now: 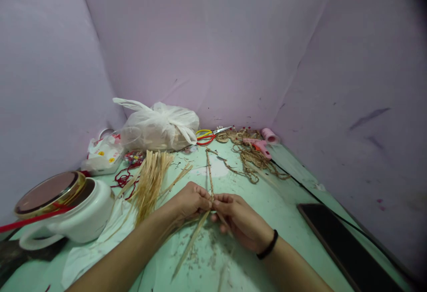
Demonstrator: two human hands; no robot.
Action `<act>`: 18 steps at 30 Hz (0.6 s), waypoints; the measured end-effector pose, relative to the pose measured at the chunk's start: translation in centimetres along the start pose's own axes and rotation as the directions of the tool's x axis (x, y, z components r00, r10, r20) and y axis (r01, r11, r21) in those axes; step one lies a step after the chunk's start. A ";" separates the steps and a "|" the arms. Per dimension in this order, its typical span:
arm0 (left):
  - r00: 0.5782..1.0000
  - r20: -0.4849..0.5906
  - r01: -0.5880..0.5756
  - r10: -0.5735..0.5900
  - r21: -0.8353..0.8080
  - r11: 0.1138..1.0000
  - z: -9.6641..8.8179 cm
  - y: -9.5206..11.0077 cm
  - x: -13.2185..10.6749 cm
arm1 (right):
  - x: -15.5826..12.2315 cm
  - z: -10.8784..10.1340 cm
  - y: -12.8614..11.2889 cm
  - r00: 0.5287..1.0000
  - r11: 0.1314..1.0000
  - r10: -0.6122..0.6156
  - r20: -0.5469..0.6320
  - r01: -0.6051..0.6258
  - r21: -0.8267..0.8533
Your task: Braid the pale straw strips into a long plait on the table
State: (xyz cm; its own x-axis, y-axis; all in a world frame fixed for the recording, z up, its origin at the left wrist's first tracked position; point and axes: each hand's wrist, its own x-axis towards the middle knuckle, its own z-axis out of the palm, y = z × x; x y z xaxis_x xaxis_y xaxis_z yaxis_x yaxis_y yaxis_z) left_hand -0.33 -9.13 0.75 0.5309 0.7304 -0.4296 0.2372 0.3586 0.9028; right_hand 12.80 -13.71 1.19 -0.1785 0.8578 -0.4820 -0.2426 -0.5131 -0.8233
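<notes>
A thin braided straw cord [210, 172] runs from the far part of the table toward me and ends between my two hands. My left hand [193, 200] pinches it from the left with thumb and fingers. From the right, my right hand [235, 216] pinches the same spot, fingers curled; a black band circles that wrist. Loose flat straw strands [191, 247] trail from the pinch toward me. Left of my hands lies a bundle of dry straw [151, 180]. The fingertips hide the exact crossing of the strands.
A white teapot [90, 216] with a gold-rimmed lid [50, 192] stands at left. Behind are a plastic bag [163, 125], scissors [213, 134], coiled cord [251, 160], a pink glue gun [259, 146] and a pink spool [270, 135]. A dark tablet-like slab [343, 247] lies at right beside a black cable [310, 193].
</notes>
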 end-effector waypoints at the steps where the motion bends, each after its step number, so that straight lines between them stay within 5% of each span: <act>1: 1.000 -0.003 0.003 -0.003 0.006 1.000 0.1 0.1 0.0 | 0.3 -0.1 0.2 1.000 0.998 0.001 -0.027 -0.002 -0.055; 8: 1.000 -0.014 -0.016 0.021 0.292 0.956 -0.3 0.5 -0.4 | 1.8 -1.0 1.3 0.975 0.940 -0.195 -0.107 0.154 -0.305; 13: 0.994 -0.112 0.059 0.018 0.653 0.755 -0.8 1.2 -1.3 | 1.5 -0.7 1.2 0.989 0.959 -0.117 -0.092 0.088 -0.269; 18: 0.951 -0.285 0.162 0.122 0.792 0.589 2.2 1.1 -2.9 | 1.4 -0.5 1.6 0.991 0.982 -0.097 -0.089 0.081 -0.173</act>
State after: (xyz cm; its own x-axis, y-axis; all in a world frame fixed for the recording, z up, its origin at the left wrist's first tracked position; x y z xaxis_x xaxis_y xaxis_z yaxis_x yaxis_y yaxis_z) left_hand 0.19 -12.18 3.00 0.3017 0.9039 -0.3033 0.8698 -0.1307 0.4758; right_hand 12.62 -13.29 -0.97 -0.0687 0.9030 -0.4242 -0.0880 -0.4290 -0.8990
